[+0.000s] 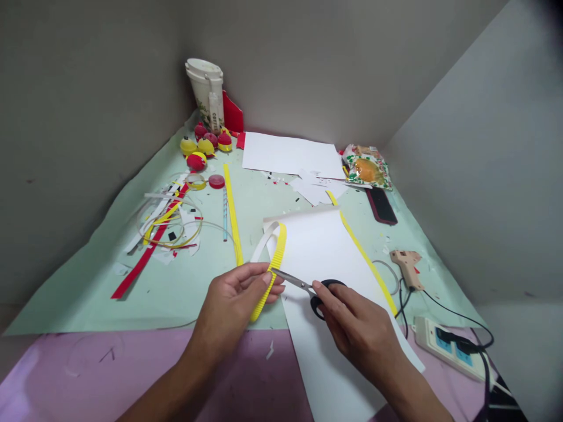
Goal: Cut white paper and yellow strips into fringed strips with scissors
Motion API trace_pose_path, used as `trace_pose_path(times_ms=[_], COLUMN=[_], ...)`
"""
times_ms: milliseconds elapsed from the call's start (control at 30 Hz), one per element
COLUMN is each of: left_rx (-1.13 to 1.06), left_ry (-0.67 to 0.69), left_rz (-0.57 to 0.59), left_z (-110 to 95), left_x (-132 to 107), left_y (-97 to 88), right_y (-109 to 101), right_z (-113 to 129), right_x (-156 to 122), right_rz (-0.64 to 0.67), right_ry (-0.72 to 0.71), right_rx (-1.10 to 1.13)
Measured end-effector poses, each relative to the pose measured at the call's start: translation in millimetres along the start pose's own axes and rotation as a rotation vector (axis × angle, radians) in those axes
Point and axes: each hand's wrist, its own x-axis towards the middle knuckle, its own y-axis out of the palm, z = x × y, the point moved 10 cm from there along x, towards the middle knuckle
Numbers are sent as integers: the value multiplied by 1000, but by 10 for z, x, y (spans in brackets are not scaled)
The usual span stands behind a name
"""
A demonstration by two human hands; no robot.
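My left hand (240, 299) pinches a ribbed yellow paper strip (278, 249) between thumb and fingers. The strip bends over in a loop, and its white underside shows on the left. In my right hand (358, 319) is a pair of scissors (292, 279) with black handles, my fingers in the loops. The blade tips touch the strip's edge beside my left thumb; whether they have cut into it I cannot tell. Under both hands lies a large sheet of white paper (316, 246), its far edge curled up. A long yellow strip (367, 261) runs along the sheet's right side.
At left lie a red strip (136, 272) and tangled scraps, near another yellow strip (232, 217) and a pencil (225, 214). Red and yellow round ornaments (196, 161) sit by a white cup (206, 88). A glue gun (407, 266), power strip (448, 349) and phone (382, 206) are right.
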Motion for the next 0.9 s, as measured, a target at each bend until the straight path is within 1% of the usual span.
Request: trace_pose_path(times_ms=[467, 733, 900], left_rx=[-43, -50, -55], left_ry=[-39, -35, -43], left_rz=[9, 16, 19], left_z=[23, 8, 38], left_x=[12, 0, 12], left_y=[11, 16, 5], right_y=[-6, 67, 96], right_z=[-7, -83, -101], right_x=[25, 10, 32], right_rz=[-21, 11, 23], right_ry=[-5, 62, 72], right_rx=[43, 185, 271])
